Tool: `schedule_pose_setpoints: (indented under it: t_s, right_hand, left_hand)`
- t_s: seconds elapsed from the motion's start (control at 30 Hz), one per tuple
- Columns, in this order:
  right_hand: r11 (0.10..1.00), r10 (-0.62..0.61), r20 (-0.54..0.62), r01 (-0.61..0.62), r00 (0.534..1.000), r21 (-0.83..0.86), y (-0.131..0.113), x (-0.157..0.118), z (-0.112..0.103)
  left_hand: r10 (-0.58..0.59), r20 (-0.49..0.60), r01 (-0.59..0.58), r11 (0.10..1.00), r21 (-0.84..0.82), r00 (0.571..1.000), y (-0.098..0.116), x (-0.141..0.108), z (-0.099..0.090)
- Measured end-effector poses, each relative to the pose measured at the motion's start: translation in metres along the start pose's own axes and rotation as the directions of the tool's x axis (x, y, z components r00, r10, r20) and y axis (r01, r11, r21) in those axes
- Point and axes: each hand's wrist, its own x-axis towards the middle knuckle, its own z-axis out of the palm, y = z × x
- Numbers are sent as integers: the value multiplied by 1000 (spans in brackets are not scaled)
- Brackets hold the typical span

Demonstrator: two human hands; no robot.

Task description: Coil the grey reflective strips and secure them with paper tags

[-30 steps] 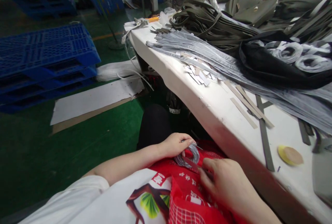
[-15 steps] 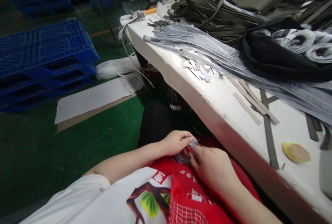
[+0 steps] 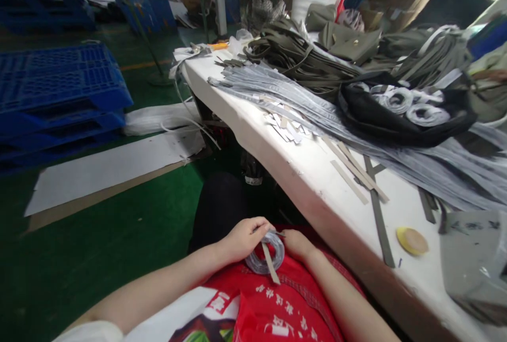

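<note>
Over my lap, my left hand (image 3: 249, 237) grips the upper left edge of a coil of grey strap (image 3: 278, 258), thumb and fingers closed on it. A beige strip (image 3: 271, 264) passes through the coil's centre and hangs down in front of it. Just right of the coil, my right hand (image 3: 299, 245) is closed, with a thin dark end (image 3: 279, 234) between it and the left hand; whether this is the strip's other end I cannot tell. A red apron (image 3: 293, 289) lies beneath the coil.
At my right runs a white table (image 3: 301, 183) bearing grey straps (image 3: 285, 85), beige strips (image 3: 348, 181), a yellow tape roll (image 3: 412, 240) and a black bag (image 3: 380, 128) with white coils (image 3: 428, 114). Blue pallets (image 3: 59, 83) and a white board (image 3: 114, 165) are on the left floor.
My view has tilted up and shifted right. The coil now faces me with the beige strip showing through it. My right hand has moved off its front to its right side.
</note>
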Motion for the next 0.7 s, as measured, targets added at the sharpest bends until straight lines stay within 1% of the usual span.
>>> schedule_pose_setpoints:
  t_s: [0.03, 0.1, 0.13, 0.17, 0.2, 0.23, 0.27, 0.3, 0.33, 0.37, 0.43, 0.47, 0.5, 0.53, 0.57, 0.6, 0.63, 0.67, 0.7]
  right_hand:
    - [1000, 11, -44, -12, 999, -23, -2, -3, -4]
    - [998, 27, -170, -38, 985, -57, -4, -15, -22]
    - [997, 28, -250, -47, 968, -69, -3, -25, -35]
    - [995, 22, -356, -56, 934, -86, -1, -35, -51]
    - [992, 19, -482, -78, 876, -103, 3, -46, -67]
    - [986, 10, -627, -114, 779, -126, 9, -56, -84]
    - [974, 4, -754, -173, 657, -146, 17, -65, -100]
    - [957, 10, -832, -245, 555, -152, 27, -71, -114]
    - [942, 1, -854, -286, 520, -174, 37, -76, -125]
    - [932, -5, -858, -309, 513, -190, 45, -79, -132]
    - [942, -5, -849, -282, 528, -181, 53, -84, -134]
    - [962, -1, -842, -229, 539, -148, 50, -87, -130]
    - [984, 0, -818, -146, 575, -102, 43, -90, -122]
    - [998, -16, -756, -38, 654, -54, 32, -94, -112]
    - [997, -62, -650, 78, 758, -4, 19, -99, -100]
    - [982, -135, -510, 184, 850, 46, 4, -104, -89]
    - [960, -216, -362, 265, 907, 92, -10, -109, -79]
    - [940, -282, -241, 318, 929, 126, -23, -112, -69]
    - [927, -321, -167, 345, 932, 143, -33, -114, -61]
  left_hand:
    - [1, -1, -1, 1000, 5, 1000, -1, 0, 0]
    - [4, -10, -3, 1000, 7, 1000, -5, 1, -1]
    - [3, -11, -3, 1000, 5, 1000, -7, 2, -1]
    - [-1, -9, 1, 1000, 1, 1000, -8, 2, 0]
    - [-7, 0, 7, 1000, -4, 1000, -7, 3, 0]
    - [-14, 10, 14, 1000, -7, 1000, -6, 3, 0]
    - [-19, 19, 19, 1000, -9, 1000, -3, 3, 0]
    - [-19, 27, 19, 1000, -7, 999, -1, 3, 0]
    - [-15, 31, 16, 1000, -5, 999, 2, 3, 0]
    - [-9, 32, 9, 1000, -5, 999, 5, 2, 0]
    - [4, 31, -3, 1000, -10, 1000, 6, 1, 0]
    - [7, 26, -6, 1000, -17, 1000, 5, 0, 0]
    - [6, 15, -6, 1000, -27, 1000, 3, 0, 0]
    - [1, 2, -1, 999, -38, 1000, 0, 0, 0]
    - [-9, -11, 9, 999, -47, 1000, -3, 0, 1]
    - [-21, -22, 20, 998, -55, 1000, -6, 0, 1]
    - [-33, -28, 31, 998, -61, 999, -9, 1, 2]
    - [-42, -27, 40, 997, -67, 999, -11, 1, 2]
    - [-50, -22, 49, 996, -72, 998, -12, 1, 3]
